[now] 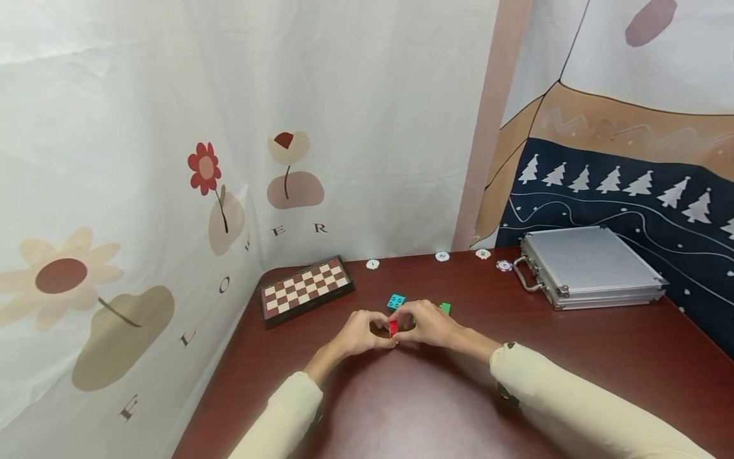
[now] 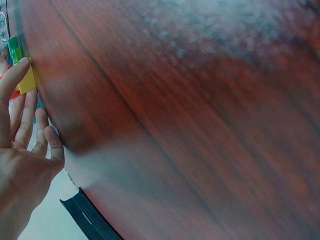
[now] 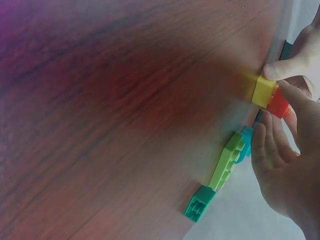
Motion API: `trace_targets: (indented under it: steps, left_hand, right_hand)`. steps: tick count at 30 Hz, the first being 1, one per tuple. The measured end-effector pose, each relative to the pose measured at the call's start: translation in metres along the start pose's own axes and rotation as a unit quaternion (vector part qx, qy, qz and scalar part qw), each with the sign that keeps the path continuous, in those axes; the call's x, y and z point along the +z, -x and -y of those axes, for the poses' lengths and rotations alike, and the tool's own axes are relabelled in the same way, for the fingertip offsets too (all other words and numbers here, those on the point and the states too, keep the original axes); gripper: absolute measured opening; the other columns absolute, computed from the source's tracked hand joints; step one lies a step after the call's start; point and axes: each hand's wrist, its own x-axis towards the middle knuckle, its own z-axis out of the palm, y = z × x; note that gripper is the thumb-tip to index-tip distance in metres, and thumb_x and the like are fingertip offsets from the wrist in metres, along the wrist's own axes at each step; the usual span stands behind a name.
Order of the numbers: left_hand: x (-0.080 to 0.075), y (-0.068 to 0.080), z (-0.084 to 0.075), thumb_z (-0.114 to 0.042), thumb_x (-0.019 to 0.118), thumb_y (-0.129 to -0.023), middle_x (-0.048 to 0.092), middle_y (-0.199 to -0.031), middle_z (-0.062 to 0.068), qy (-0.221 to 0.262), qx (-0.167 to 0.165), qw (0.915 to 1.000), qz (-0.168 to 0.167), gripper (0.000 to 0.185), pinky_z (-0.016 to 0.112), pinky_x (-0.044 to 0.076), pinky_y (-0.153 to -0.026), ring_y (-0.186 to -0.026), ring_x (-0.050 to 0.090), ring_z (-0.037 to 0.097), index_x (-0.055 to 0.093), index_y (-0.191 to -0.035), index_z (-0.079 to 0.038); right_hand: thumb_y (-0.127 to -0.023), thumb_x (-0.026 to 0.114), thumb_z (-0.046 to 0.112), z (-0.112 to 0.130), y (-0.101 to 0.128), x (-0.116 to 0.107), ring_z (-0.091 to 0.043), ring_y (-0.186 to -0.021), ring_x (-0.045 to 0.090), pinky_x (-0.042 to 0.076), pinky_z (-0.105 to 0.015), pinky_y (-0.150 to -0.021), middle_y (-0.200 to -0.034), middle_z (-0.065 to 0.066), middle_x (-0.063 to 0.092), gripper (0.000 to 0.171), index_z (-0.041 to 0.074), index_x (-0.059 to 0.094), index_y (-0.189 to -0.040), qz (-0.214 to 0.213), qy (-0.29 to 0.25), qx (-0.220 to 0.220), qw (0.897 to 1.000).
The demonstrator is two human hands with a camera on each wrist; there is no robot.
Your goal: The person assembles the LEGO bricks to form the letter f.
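Head view, step: both hands join a red brick (image 1: 393, 327) to a yellow brick (image 3: 263, 91) at mid-table; next likely calls for a firm, squared press.
Left hand (image 1: 359, 333): fingertips pinching the bricks.
Right hand (image 1: 427, 322): fingers curled round them.
Far: teal brick (image 1: 395, 301), chessboard (image 1: 306, 289), metal case (image 1: 590, 266).

Beyond the grip: folded chessboard (image 1: 306, 290) to the left, four poker chips (image 1: 441, 256) behind, aluminium case (image 1: 590, 266) far right on the table (image 1: 573, 357).
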Motion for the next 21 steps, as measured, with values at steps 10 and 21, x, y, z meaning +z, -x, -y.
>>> trace_targets:
  steps: [10, 21]
  left_hand:
    - [-0.0018, 0.0005, -0.0006, -0.033, 0.092, -0.078, 0.068, -0.084, -0.010, -0.007, 0.006, 1.0000, 0.000, 0.030, 0.026, 0.050, -0.077, -0.083, 0.061, 0.009, 0.079, -0.101, -0.020]
    - [-0.0005, -0.0008, 0.0015, -0.033, 0.093, -0.077, 0.069, -0.085, -0.008, -0.015, 0.012, 0.9998, 0.000, 0.031, 0.026, 0.051, -0.076, -0.083, 0.061, 0.008, 0.080, -0.102, -0.018]
  right_hand:
    - [-0.083, 0.090, 0.024, 0.0010, -0.0064, 0.0015, -0.007, -0.077, 0.067, 0.055, -0.020, -0.067, -0.093, 0.006, 0.075, 0.031, 0.012, 0.080, -0.110, 0.000, -0.007, -0.006, 1.000]
    - [-0.080, 0.092, 0.025, -0.0029, -0.0054, 0.0010, -0.009, -0.074, 0.067, 0.053, -0.020, -0.064, -0.087, 0.005, 0.075, 0.031, 0.015, 0.082, -0.108, -0.010, -0.020, -0.003, 1.000]
